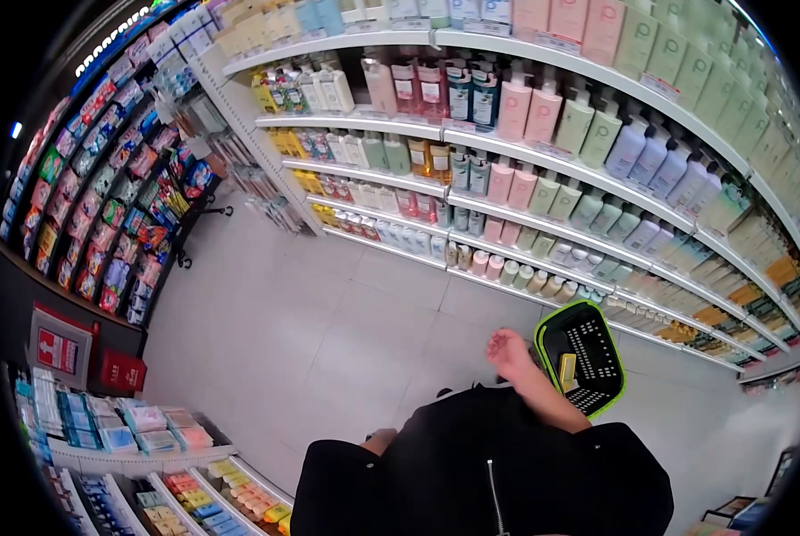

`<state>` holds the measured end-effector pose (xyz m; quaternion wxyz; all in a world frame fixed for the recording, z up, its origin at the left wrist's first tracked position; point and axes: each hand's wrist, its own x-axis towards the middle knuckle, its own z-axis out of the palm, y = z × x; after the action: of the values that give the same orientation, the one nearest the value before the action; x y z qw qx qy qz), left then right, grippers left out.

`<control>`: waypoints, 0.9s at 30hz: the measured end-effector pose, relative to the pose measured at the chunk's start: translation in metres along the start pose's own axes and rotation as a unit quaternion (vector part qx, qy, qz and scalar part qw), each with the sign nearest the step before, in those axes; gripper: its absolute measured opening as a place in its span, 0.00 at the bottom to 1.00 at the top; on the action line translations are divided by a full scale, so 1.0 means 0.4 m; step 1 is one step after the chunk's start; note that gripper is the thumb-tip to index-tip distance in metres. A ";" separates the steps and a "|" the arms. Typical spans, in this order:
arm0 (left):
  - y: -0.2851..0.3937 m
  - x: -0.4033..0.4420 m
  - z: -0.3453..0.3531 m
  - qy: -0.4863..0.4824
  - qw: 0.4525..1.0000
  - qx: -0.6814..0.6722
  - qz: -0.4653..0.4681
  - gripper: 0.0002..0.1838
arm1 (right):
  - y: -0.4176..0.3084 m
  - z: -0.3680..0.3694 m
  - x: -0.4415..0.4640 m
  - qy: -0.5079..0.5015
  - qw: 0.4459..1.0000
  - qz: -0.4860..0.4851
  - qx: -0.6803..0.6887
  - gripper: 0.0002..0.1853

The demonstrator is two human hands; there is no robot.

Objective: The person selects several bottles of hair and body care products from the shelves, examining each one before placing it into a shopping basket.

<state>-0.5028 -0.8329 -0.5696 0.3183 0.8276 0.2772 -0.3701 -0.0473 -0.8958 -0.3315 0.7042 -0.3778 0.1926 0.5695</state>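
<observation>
My right hand [509, 354] is raised in front of my body, its fingers curled in with nothing visible in them. Beside my right forearm is a black shopping basket with a bright green rim [620, 368]. Inside the basket lies a small yellow box [568, 368]. The forearm overlaps the basket's near left edge; whether the handle hangs on the arm I cannot tell. Of my left arm only a bit of skin below the black sleeve shows, and the left hand itself is hidden.
Long white shelves [377, 118] of pump bottles and boxes curve across the front and right. A dark rack [96, 192] of colourful packets stands at left. Nearer, a low display [141, 457] holds packs and tubes. Grey tiled floor [328, 313] lies between them.
</observation>
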 end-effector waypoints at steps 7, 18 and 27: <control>-0.023 0.040 0.136 0.109 0.984 -0.124 -0.073 0.22 | 0.141 0.106 0.086 0.054 0.988 0.084 -0.117 0.03; -0.029 0.023 0.111 0.088 0.864 -0.456 -0.196 0.29 | 0.317 0.365 0.235 0.071 0.958 0.149 -0.236 0.04; -0.237 0.078 -0.298 0.007 0.956 -0.214 -0.201 0.39 | 0.136 0.533 0.502 0.051 0.982 0.121 -0.136 0.03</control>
<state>-0.4986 -0.6777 -0.5624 0.4052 0.6698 0.5125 -0.3529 -0.0770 -0.6002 -0.3525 0.5615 -0.4719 0.1933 0.6517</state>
